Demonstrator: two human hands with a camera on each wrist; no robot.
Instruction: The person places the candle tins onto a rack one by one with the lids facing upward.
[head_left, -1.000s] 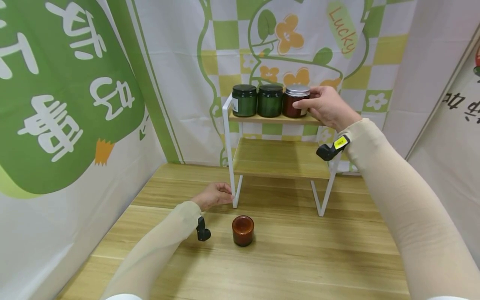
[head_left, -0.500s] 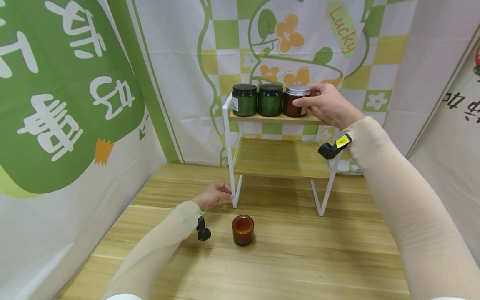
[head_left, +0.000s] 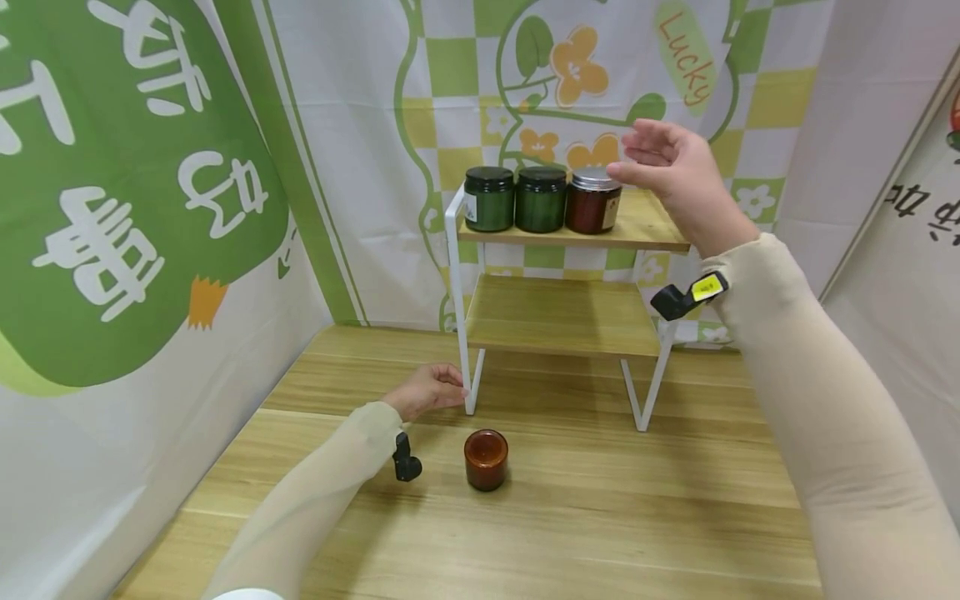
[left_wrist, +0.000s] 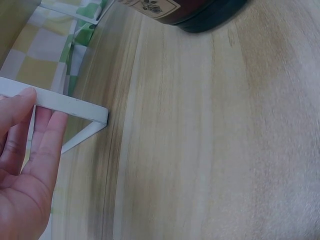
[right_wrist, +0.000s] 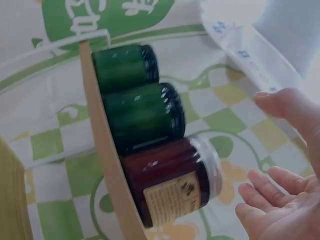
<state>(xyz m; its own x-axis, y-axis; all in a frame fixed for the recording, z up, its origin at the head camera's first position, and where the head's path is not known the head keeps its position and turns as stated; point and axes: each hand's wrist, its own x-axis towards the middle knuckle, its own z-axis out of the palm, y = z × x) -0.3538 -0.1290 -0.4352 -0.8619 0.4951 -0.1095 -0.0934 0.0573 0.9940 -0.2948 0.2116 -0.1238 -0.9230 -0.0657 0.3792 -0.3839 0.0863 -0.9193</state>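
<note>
A red-brown jar (head_left: 592,203) with a silver lid stands upright at the right of a row on the top shelf. Beside it are two green jars (head_left: 540,200) with black lids. My right hand (head_left: 678,179) is just right of and above the red-brown jar, fingers spread from the thumb and holding nothing; the right wrist view shows a gap between the fingertips (right_wrist: 250,192) and the lid. Low down, my left hand (head_left: 427,392) pinches the front left leg of the white-framed shelf rack (left_wrist: 70,104) between thumb and fingers.
On the wooden table (head_left: 600,533), in front of the rack, stands a small amber glass jar (head_left: 486,460). The lower shelf (head_left: 562,312) is bare wood. Printed cloth (head_left: 360,167) hangs behind and at both sides.
My right hand has let go of the red-brown jar and moved up and to the right. The jar stays on the top shelf. My left hand has not moved.
</note>
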